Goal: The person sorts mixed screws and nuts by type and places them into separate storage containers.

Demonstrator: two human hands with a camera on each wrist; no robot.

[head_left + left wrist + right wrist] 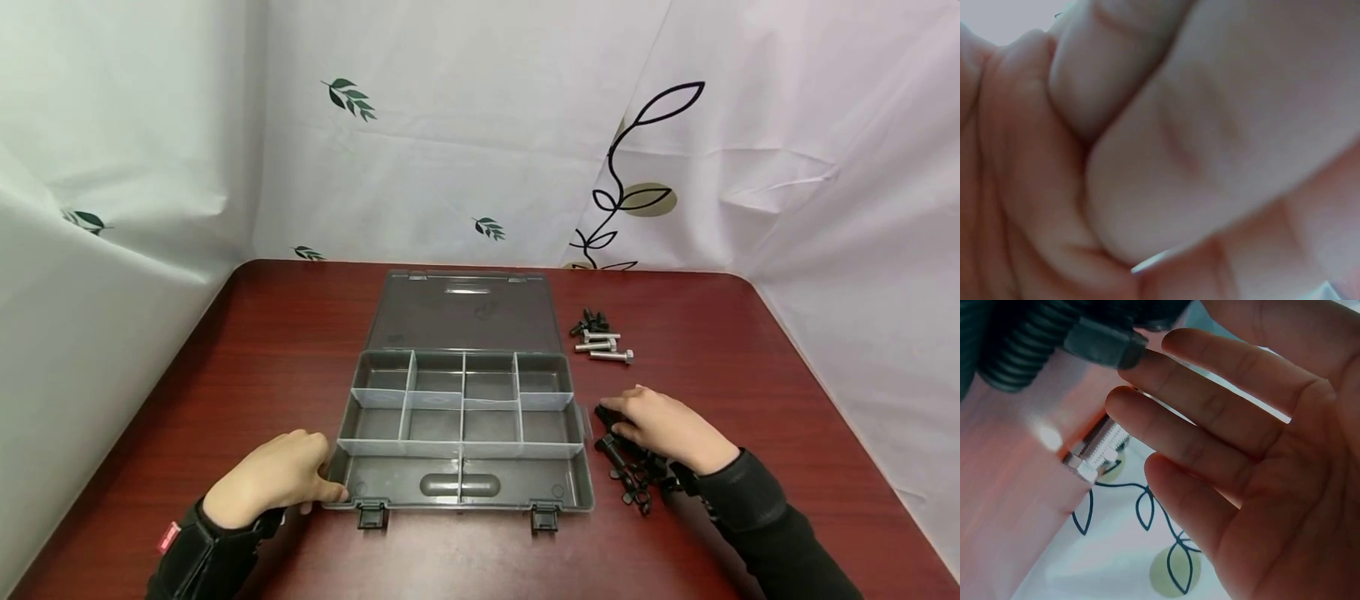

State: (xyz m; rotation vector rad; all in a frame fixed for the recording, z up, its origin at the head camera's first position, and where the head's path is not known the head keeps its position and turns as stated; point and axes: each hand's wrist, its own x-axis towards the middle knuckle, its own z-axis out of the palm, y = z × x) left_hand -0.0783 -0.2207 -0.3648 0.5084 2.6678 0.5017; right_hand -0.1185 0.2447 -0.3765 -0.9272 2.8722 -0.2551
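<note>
A grey plastic compartment box (460, 451) lies with its lid (465, 312) folded back flat behind it. My left hand (277, 471) grips the front left corner of the box, thumb along the rim; its curled fingers (1210, 137) fill the left wrist view and hide the box there. To the right of the box, my right hand (667, 425) reaches over a heap of black bolts and wing nuts (630, 475). In the right wrist view its fingers (1191, 419) are nearly straight, with fingertips right at a thick black bolt (1104, 344).
Silver bolts (611, 356) lie at the back right, with several small black screws (591, 320) just behind them. Two black latches (371, 515) stick out from the box's front edge. A white patterned cloth (465, 125) surrounds the red-brown table (285, 333).
</note>
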